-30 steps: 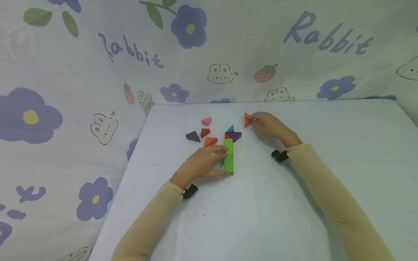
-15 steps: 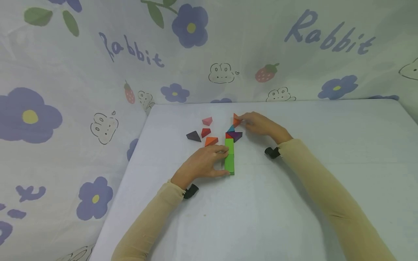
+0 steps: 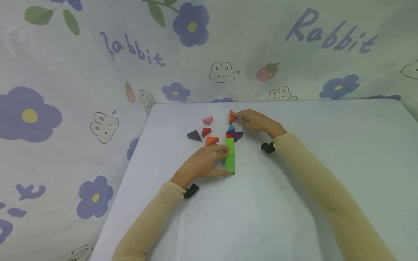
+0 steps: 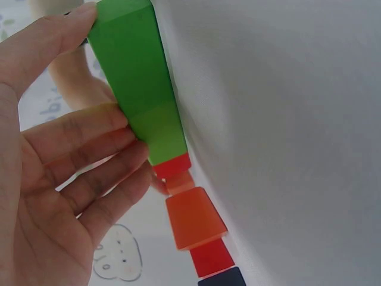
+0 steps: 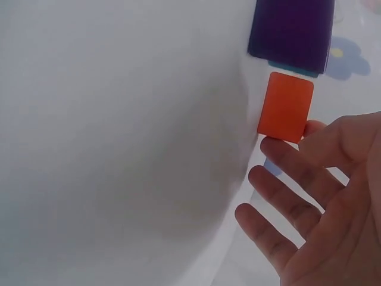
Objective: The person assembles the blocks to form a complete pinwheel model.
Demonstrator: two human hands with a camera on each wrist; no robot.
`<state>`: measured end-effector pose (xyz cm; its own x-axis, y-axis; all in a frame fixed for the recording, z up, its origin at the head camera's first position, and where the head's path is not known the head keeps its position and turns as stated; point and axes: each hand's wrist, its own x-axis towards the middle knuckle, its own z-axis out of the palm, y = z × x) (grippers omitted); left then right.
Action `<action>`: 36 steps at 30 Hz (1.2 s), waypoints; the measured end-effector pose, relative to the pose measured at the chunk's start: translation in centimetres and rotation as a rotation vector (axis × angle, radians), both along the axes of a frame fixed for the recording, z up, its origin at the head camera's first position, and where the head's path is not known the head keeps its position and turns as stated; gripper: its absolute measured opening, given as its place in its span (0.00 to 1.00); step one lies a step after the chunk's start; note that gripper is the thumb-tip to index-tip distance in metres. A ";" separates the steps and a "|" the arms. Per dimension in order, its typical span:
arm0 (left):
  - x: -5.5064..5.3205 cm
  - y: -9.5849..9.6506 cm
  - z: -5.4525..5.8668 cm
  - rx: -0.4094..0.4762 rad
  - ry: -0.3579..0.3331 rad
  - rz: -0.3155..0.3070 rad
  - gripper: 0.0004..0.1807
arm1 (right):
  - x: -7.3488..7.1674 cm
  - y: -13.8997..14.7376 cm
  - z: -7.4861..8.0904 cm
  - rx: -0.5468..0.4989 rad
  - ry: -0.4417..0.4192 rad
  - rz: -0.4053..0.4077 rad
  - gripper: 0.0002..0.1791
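Note:
Two light green blocks (image 3: 230, 156) lie end to end in a line on the white table. My left hand (image 3: 204, 161) rests against their left side with fairly straight fingertips, its thumb at the near end. At the line's far end sit a small red block (image 3: 229, 135), a purple block (image 3: 237, 135) and a blue triangular block (image 3: 231, 128). Just beyond the blue one, my right hand (image 3: 256, 119) pinches an orange triangular block (image 3: 232, 117) between thumb and index finger. In the right wrist view this orange block (image 5: 286, 107) shows its rectangular face; the other fingers are extended.
Left of the line lie another orange block (image 3: 212, 140), a red block (image 3: 206, 132), a pink block (image 3: 208, 120) and a dark grey block (image 3: 194, 136). A patterned cloth (image 3: 248, 50) hangs behind the table (image 3: 294, 203).
My right hand has moved left with the orange triangular block, from right of the line to just beyond the blue block. My left hand has stayed at the green blocks.

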<state>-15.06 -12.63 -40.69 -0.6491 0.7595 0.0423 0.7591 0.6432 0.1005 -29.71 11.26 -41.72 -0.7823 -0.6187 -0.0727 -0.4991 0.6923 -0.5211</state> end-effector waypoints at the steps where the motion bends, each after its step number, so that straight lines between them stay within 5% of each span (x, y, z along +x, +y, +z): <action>1: 0.0 0.0 0.0 0.000 0.002 -0.001 0.36 | 0.0 -0.2 0.0 0.001 -0.014 0.001 0.32; 36: -0.2 -0.2 -0.3 0.021 0.055 -0.027 0.36 | 2.5 -0.8 0.0 0.012 -0.004 0.049 0.30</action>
